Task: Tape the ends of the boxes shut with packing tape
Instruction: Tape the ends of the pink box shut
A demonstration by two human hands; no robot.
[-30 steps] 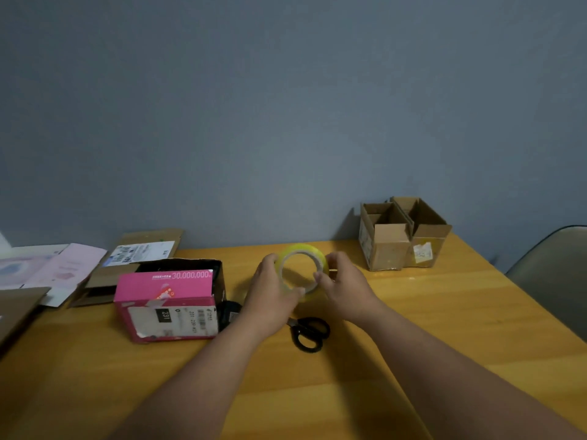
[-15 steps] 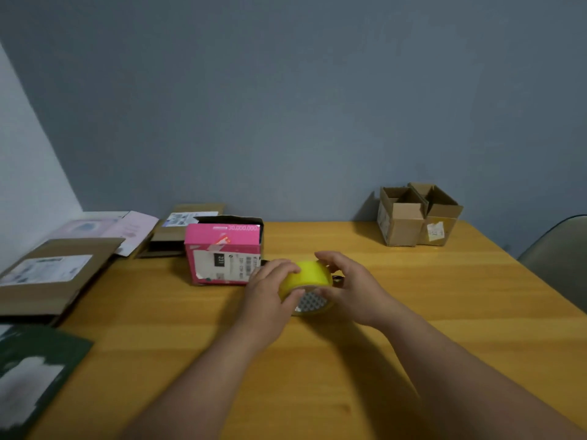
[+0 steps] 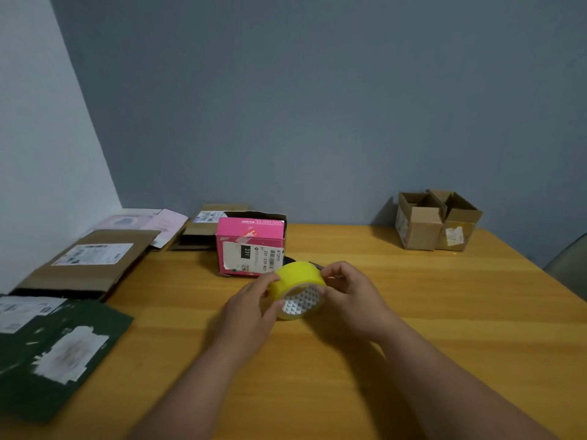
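Note:
A yellow roll of packing tape is held between both hands above the wooden table, its patterned core facing me. My left hand grips the roll's left side. My right hand holds the right side, thumb and fingers on the roll's top edge. A pink box with a white shipping label stands just behind the roll. Two small open brown cardboard boxes sit at the far right, against the wall.
Flattened cardboard boxes and pink papers lie along the left. A dark green flat package lies at the near left. Black scissors peek out behind the roll. A chair stands at the right edge.
The roll has turned from showing its open ring to lying on its side with the core toward me. My view has swung left, bringing the left wall and flat packages into sight.

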